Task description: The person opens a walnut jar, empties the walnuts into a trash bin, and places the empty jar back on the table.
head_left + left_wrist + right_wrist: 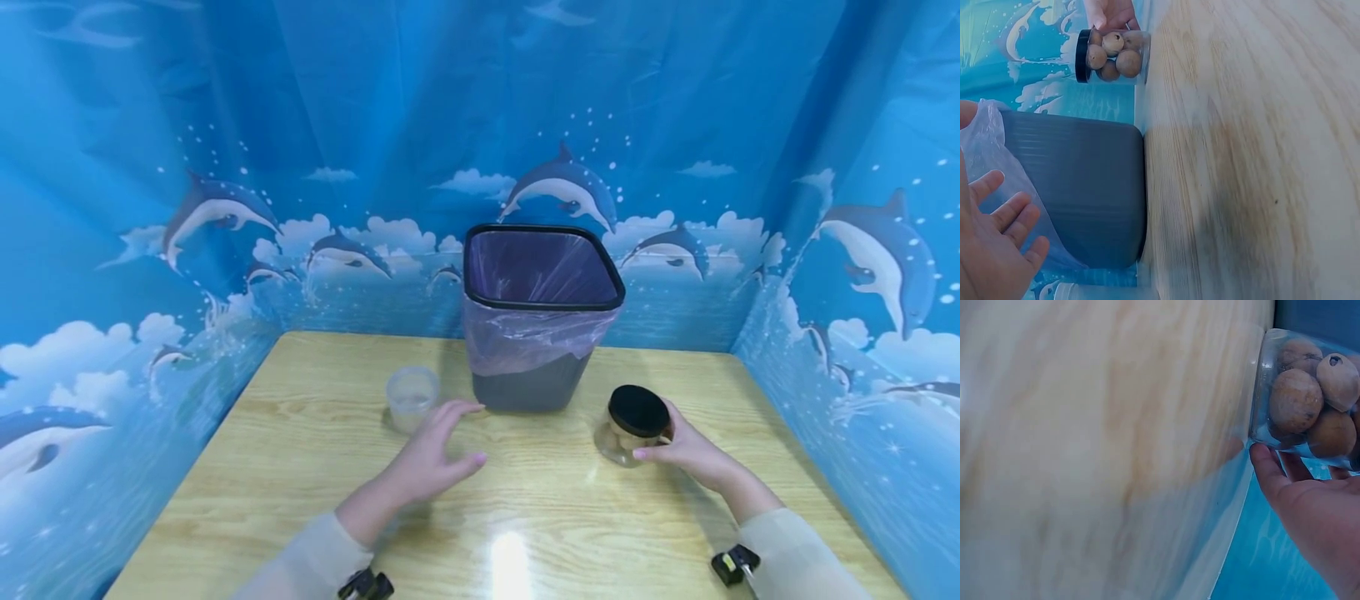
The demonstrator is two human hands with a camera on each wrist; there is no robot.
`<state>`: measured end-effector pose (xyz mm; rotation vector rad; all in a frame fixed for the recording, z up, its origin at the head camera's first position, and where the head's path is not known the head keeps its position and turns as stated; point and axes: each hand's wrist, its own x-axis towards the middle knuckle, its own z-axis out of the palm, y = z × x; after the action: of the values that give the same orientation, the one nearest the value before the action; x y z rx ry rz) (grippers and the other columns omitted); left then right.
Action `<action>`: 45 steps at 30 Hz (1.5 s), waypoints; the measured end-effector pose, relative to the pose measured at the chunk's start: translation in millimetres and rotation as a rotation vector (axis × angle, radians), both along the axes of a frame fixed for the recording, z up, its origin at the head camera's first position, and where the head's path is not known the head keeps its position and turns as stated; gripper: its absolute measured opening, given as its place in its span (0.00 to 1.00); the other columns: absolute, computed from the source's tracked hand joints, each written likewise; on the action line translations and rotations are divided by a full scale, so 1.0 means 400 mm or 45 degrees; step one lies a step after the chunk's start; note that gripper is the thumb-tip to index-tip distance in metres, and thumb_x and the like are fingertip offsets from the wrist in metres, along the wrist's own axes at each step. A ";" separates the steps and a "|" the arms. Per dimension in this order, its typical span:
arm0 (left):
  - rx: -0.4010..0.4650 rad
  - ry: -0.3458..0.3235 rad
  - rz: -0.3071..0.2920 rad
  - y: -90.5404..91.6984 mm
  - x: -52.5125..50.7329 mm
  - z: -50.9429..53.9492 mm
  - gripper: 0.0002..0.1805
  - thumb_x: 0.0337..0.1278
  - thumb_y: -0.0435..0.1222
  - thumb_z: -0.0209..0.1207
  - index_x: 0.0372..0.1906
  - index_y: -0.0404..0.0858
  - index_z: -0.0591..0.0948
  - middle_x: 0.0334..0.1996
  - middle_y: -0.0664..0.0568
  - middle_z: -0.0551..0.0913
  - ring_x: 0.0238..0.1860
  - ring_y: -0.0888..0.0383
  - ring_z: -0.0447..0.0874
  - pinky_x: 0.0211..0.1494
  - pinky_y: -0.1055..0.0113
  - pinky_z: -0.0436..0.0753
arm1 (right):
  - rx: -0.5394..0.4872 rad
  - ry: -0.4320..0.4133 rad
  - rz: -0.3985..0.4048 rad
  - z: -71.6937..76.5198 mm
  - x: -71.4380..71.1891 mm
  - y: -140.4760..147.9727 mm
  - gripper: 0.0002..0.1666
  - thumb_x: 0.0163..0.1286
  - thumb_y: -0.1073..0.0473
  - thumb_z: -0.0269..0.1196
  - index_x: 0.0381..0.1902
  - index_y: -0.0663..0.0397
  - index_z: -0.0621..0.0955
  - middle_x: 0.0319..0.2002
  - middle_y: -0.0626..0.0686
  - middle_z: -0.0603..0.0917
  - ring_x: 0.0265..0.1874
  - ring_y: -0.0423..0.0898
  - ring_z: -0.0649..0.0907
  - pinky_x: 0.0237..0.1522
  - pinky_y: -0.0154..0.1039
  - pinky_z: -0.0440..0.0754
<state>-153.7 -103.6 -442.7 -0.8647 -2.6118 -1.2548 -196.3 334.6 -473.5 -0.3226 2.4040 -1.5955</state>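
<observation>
"Where was the jar [1113, 57]?"

"At four o'clock from the bin [525, 385], standing on the table [300, 467], its black lid [639, 408] on and round brown balls [1296, 400] inside."

"Did you have hold of it?"

"With my right hand [686, 450], yes. The fingers [1269, 472] were curled about its clear side, the thumb opposite them."

"And your left hand [427, 462]?"

"That one held nothing. It hung above the table at seven o'clock from the bin, fingers loosely spread, thumb well apart."

"What else stood around?"

"A translucent tub [412, 396], at eight o'clock from the bin and near my left hand. A thin plastic liner [517, 337] draped over the bin's black rim. Farther out, at twelve o'clock and along both sides, hung blue dolphin-printed sheeting [420, 108]."
</observation>
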 end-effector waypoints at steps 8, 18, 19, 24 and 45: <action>-0.006 0.011 -0.022 0.010 -0.002 -0.010 0.36 0.61 0.50 0.65 0.71 0.43 0.68 0.68 0.50 0.70 0.69 0.48 0.66 0.69 0.44 0.67 | -0.058 0.004 -0.013 -0.009 -0.011 -0.003 0.61 0.59 0.66 0.72 0.77 0.63 0.45 0.74 0.72 0.51 0.71 0.75 0.49 0.67 0.72 0.48; 0.009 -0.002 -0.026 0.021 -0.003 -0.006 0.37 0.61 0.49 0.65 0.72 0.42 0.68 0.69 0.48 0.69 0.70 0.48 0.66 0.70 0.44 0.66 | -0.046 0.039 -0.050 -0.014 -0.024 0.002 0.57 0.58 0.66 0.73 0.76 0.63 0.50 0.72 0.68 0.57 0.71 0.67 0.56 0.66 0.54 0.60; 0.011 -0.008 -0.029 0.024 -0.003 -0.005 0.37 0.61 0.49 0.65 0.72 0.42 0.68 0.69 0.48 0.69 0.70 0.48 0.66 0.70 0.44 0.66 | -0.041 0.043 -0.058 -0.013 -0.022 0.002 0.57 0.58 0.66 0.73 0.76 0.63 0.51 0.72 0.67 0.58 0.70 0.65 0.57 0.65 0.49 0.61; 0.026 -0.045 -0.042 0.036 -0.002 -0.006 0.37 0.62 0.50 0.64 0.72 0.44 0.67 0.70 0.48 0.69 0.70 0.47 0.65 0.70 0.44 0.66 | -0.025 0.042 -0.084 -0.003 -0.010 0.003 0.58 0.57 0.66 0.74 0.76 0.62 0.52 0.71 0.66 0.60 0.69 0.61 0.59 0.62 0.42 0.64; 0.043 -0.080 -0.053 0.071 0.003 -0.019 0.40 0.61 0.49 0.65 0.75 0.46 0.63 0.69 0.48 0.68 0.68 0.50 0.68 0.68 0.45 0.69 | 0.025 0.103 -0.042 0.064 0.045 -0.003 0.55 0.61 0.64 0.72 0.76 0.60 0.52 0.70 0.62 0.61 0.61 0.40 0.66 0.51 0.32 0.75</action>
<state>-152.6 -75.3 -450.4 -0.8920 -2.6251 -1.3541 -178.3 333.5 -447.8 -0.3521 2.4961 -1.6012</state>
